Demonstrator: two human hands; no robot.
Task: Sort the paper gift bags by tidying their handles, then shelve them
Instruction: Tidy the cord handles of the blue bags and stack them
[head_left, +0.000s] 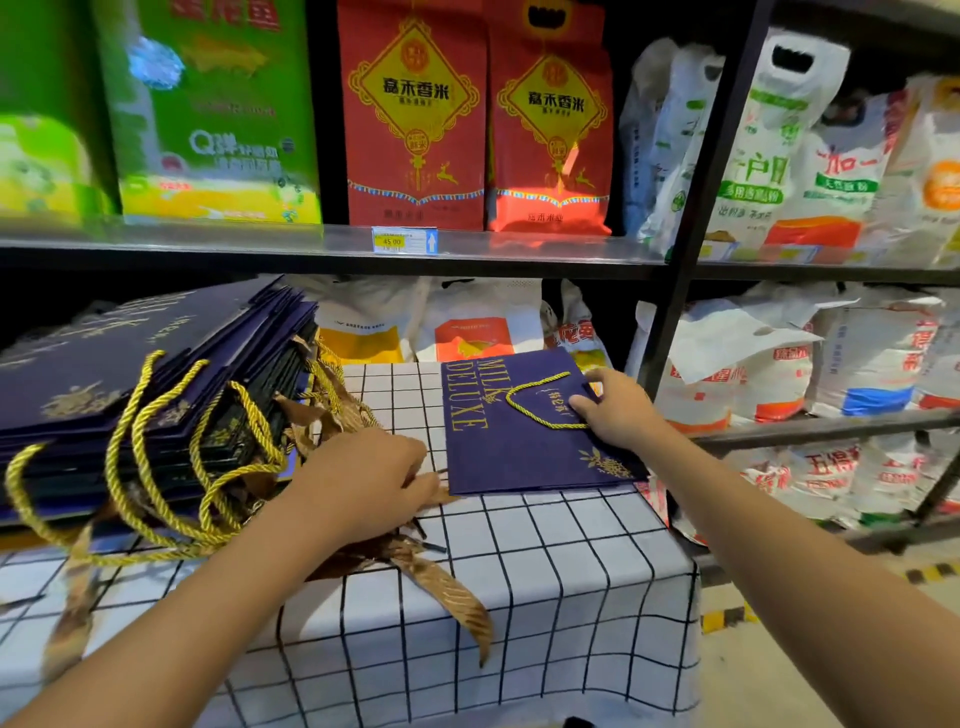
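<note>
single bag (524, 431): navy paper gift bag with gold "MILK DELUXE" lettering, lying flat on the checked tablecloth (545, 566), right of the big stack and apart from it
its handle (540, 402): gold twisted cord, sitting looped flat across the bag's face
stack (130, 374): loads of the same navy bags, lying flat and piled up, taking up the cloth's left side
stack handles (156, 457): gold cords spilling out loose and tangled toward the front
ribbons (441, 587): brownish-gold strips trailing from the stack over the cloth's front edge
</note>
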